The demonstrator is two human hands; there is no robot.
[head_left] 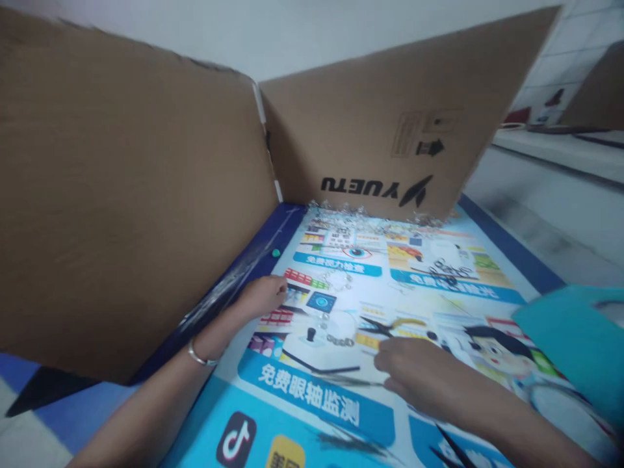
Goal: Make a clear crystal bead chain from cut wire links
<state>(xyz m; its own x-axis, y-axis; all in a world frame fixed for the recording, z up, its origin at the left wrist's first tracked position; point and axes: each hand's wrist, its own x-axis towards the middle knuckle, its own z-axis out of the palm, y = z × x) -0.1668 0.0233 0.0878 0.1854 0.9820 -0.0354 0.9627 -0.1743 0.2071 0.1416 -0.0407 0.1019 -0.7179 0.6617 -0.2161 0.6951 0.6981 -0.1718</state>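
Observation:
My left hand (pixel 267 296), with a silver bangle (pixel 201 354) on its wrist, is closed at the left edge of the printed sheet. Anything between its fingers is hidden. My right hand (pixel 409 365) is also closed, low over the sheet, and I cannot make out what it pinches. Just beyond it lies a dark-jawed cutting tool (pixel 376 326) with a yellow handle. Between the hands lie a loop of clear beads (pixel 338 281) and a short curved bead string (pixel 340 340). A small teal bead (pixel 275 253) is beyond my left hand.
Cardboard panels (pixel 136 195) wall off the left and back. Clear glittery pieces (pixel 361 218) line the back panel's foot. Dark loops (pixel 451 272) lie at right, thin dark strands (pixel 348 442) in front. A turquoise object (pixel 570 338) stands at the right edge.

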